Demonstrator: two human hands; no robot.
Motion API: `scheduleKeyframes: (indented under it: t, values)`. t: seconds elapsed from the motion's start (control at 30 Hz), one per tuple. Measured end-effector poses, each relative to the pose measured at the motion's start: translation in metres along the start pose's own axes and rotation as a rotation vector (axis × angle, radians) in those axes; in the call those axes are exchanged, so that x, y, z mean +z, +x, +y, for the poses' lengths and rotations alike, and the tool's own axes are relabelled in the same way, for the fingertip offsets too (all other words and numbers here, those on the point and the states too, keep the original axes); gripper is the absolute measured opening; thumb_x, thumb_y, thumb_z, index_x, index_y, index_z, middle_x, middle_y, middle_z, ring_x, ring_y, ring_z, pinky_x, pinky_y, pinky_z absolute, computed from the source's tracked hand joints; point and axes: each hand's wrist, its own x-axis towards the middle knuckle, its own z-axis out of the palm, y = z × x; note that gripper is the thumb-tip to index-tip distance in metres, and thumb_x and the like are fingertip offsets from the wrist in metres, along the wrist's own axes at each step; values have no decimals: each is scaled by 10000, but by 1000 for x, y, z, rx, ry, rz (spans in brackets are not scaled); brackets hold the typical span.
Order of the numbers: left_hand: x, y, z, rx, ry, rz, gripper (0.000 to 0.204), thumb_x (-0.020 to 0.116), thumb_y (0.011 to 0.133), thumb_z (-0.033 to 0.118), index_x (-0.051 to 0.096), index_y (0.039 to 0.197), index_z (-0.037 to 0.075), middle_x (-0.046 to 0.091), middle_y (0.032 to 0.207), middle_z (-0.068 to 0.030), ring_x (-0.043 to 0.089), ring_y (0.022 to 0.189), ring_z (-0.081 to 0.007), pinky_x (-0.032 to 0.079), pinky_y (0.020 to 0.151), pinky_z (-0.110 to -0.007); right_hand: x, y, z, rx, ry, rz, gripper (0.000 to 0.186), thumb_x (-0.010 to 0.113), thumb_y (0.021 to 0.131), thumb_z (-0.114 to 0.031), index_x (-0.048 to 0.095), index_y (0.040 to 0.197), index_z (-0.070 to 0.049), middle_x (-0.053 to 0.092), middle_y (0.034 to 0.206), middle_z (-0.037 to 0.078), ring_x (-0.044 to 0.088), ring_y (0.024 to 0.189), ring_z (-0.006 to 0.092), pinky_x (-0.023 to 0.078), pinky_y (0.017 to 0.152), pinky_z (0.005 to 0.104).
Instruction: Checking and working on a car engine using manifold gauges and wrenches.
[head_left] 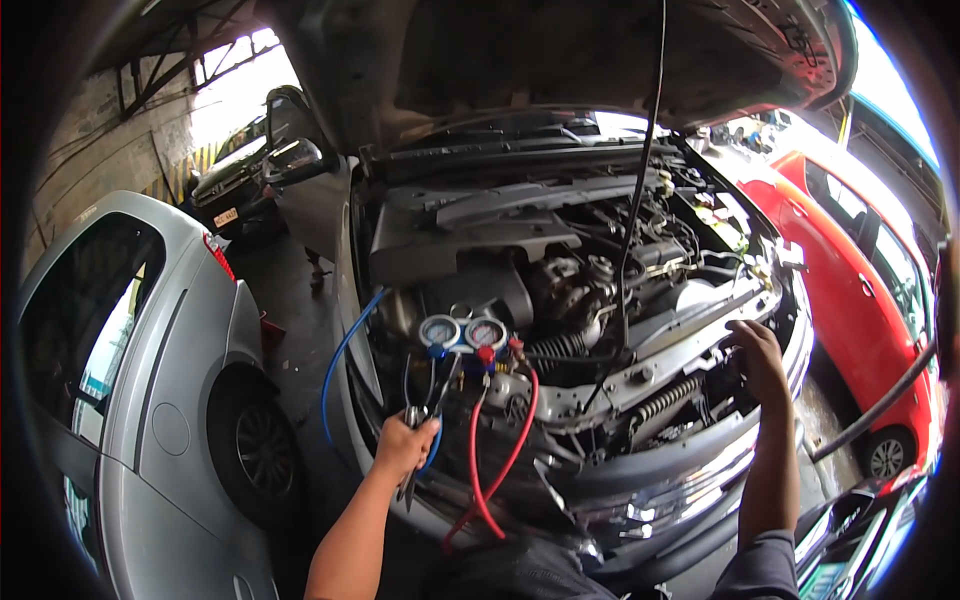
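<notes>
My left hand (402, 446) is closed around a pliers-like tool (416, 414) with a metal middle and dark arms, at the front left of an open engine bay. Just above it sits a manifold gauge set (462, 334) with two round dials and blue and red knobs. A blue hose (340, 362) curves off to its left, and red hoses (478, 450) hang below. Over the front right of the bay, near the metal crossmember (650, 372), my right hand (760, 352) is raised with its fingers loosely bent and nothing visible in them.
The raised hood (560, 60) hangs overhead, with a thin dark rod or cable (640, 190) running down into the engine bay. A silver vehicle (165, 400) stands close on the left. On the right is a red car (850, 270). Another dark vehicle (235, 180) stands behind.
</notes>
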Motion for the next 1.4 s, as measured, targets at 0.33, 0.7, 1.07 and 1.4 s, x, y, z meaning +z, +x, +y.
scheduleKeyframes:
  t: [0.33,0.7,1.07,1.4]
  values:
    - [-32,-9,-19,86,-279,-310,329,592,935,325,567,1011,6,488,633,-1,442,485,-83,366,437,-225,61,-269,-41,327,409,206,316,542,940,-270,577,1076,13,623,717,81,476,431,83,358,383,197]
    - [13,-98,-37,-137,-816,-677,237,560,941,332,549,1011,105,617,946,-56,563,1015,-211,445,925,-357,287,-299,-146,144,-272,-314,565,644,852,-303,451,1247,52,611,1083,285,593,1056,403,460,893,448]
    - [55,-147,-68,97,-298,-1113,448,441,1001,310,424,1385,80,455,1368,-37,434,1227,-133,342,1053,-305,248,-344,-121,375,-204,-361,458,614,799,-213,463,1174,3,636,919,270,643,883,402,494,758,428]
    - [104,-182,-49,-31,-71,-1405,437,507,978,354,483,1304,64,569,1146,-26,498,1101,-122,381,977,-291,200,-398,-91,344,275,-136,236,610,910,-262,582,902,-28,523,701,-35,472,626,71,404,540,262]
